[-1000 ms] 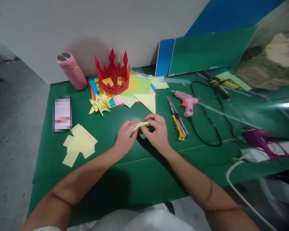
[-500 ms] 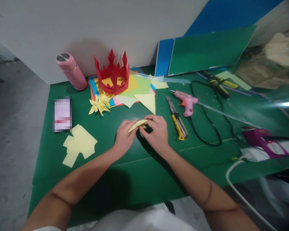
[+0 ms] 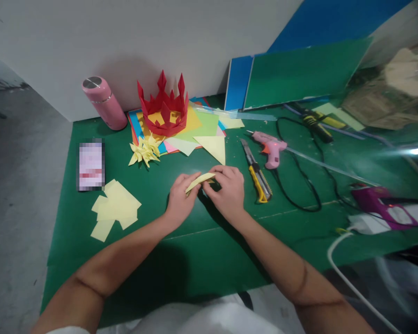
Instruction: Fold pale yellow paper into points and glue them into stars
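Between my hands is a folded piece of pale yellow paper [image 3: 199, 180], its upper edge bowed, held just above the green tabletop. My left hand [image 3: 182, 200] is closed on its left end, with fingertips partly hidden behind it. On the other end, my right hand [image 3: 227, 191] pinches the paper between thumb and fingers. Farther back lies a bunch of folded yellow paper pieces [image 3: 145, 150]. Loose pale yellow paper pieces [image 3: 115, 206] overlap in a pile to the left of my hands.
A red paper crown [image 3: 165, 118] stands on coloured sheets [image 3: 209, 125]. A pink flask [image 3: 106, 104] and a blurred-out phone-like item [image 3: 91, 166] are at left. At right lie a utility knife [image 3: 257, 176], blade out, a corded pink glue gun [image 3: 272, 147] and a power strip [image 3: 372, 222].
Almost nothing differs. Both hands keep their grip on the yellow paper, and the whole view has shifted very slightly.
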The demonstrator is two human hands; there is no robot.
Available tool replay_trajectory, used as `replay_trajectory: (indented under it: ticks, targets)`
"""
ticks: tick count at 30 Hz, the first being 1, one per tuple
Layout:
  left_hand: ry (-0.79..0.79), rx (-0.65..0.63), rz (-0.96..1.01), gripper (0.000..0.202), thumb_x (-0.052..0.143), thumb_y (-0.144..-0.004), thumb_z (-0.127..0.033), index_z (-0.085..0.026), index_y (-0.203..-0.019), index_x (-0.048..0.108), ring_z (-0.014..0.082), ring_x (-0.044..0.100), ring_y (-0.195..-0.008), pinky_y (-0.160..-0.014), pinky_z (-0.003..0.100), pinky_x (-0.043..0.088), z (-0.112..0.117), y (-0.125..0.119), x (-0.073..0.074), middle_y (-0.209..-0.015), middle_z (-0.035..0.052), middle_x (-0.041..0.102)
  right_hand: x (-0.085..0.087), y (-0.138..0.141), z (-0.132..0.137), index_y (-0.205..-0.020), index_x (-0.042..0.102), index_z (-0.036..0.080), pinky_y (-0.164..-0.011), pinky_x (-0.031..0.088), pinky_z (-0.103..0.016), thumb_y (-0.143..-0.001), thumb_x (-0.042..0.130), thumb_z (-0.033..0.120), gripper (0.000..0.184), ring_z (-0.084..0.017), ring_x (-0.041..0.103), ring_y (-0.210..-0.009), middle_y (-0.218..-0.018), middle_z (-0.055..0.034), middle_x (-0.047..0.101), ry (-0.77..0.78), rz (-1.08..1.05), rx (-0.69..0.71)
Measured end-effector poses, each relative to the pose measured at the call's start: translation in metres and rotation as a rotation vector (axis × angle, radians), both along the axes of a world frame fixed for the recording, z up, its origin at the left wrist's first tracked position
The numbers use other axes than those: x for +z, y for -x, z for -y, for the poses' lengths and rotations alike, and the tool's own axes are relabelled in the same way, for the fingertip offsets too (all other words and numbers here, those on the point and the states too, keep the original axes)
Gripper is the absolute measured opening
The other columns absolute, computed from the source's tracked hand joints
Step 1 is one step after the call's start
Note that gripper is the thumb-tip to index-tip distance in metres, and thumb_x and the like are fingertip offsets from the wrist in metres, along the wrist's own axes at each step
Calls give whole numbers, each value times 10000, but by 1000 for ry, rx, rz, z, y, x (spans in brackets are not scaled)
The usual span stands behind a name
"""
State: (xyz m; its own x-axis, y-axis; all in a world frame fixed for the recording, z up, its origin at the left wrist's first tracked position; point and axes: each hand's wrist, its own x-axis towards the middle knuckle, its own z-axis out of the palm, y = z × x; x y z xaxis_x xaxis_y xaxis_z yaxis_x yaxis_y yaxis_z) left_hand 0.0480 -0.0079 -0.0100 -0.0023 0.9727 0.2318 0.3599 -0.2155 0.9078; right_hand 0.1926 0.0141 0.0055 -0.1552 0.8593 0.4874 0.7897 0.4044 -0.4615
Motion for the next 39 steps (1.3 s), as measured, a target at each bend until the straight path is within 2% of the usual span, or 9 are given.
replay_trajectory:
  ticks: [11, 14, 17, 21, 25, 32, 39]
  targets:
    - [-82, -16, -28, 300, 527, -887, -168, -243, -1157, 636, 131, 559, -797, -738, 268, 470, 2, 0, 1, -871, 21, 576, -3, -1, -1, -776, 629, 225, -796, 411, -397, -747, 621, 206, 36, -211, 554, -860, -902, -26, 639, 99, -146, 36]
    - [-58, -11, -12, 303, 519, -891, -180, -246, -1163, 636, 134, 558, -805, -748, 271, 471, 2, -1, 0, -868, 23, 571, 0, 0, 1, -732, 627, 221, -807, 400, -408, -747, 648, 222, 26, -219, 545, -882, -911, -30, 635, 54, -119, 10]
    - [4, 12, 39, 299, 533, -888, -209, -255, -1163, 640, 136, 562, -822, -761, 270, 474, 2, -1, 0, -879, 23, 568, 4, 1, 5, -690, 647, 235, -833, 376, -430, -778, 659, 266, 94, -225, 533, -903, -918, -26, 639, -36, -60, -12]
    - [80, 26, 116, 288, 571, -867, -222, -255, -1140, 656, 137, 573, -854, -797, 271, 475, 2, -1, 3, -909, 22, 597, 8, 3, 9, -717, 675, 265, -849, 372, -431, -811, 643, 275, 100, -221, 530, -889, -929, -17, 665, -145, 17, 1]
    - [104, 31, 146, 279, 576, -860, -208, -234, -1123, 666, 147, 582, -896, -832, 281, 474, 2, -1, 8, -934, 31, 629, 9, 4, 10, -733, 671, 270, -858, 375, -423, -841, 607, 269, 125, -222, 525, -884, -938, -14, 683, -189, 54, 10]
    - [113, 40, 177, 278, 579, -853, -222, -226, -1117, 668, 155, 588, -885, -821, 289, 483, 0, 0, 7, -928, 39, 641, 11, 9, 13, -863, 687, 300, -909, 343, -449, -879, 538, 262, 154, -228, 512, -918, -993, -28, 671, -101, 21, 65]
    - [253, 62, 432, 253, 628, -799, -274, -189, -1033, 674, 175, 596, -1000, -909, 316, 466, -4, 0, 8, -1063, 66, 659, 12, 11, 16, -1034, 655, 367, -973, 306, -497, -835, 488, 136, 348, -242, 506, -997, -1104, -12, 645, -144, 104, 105]
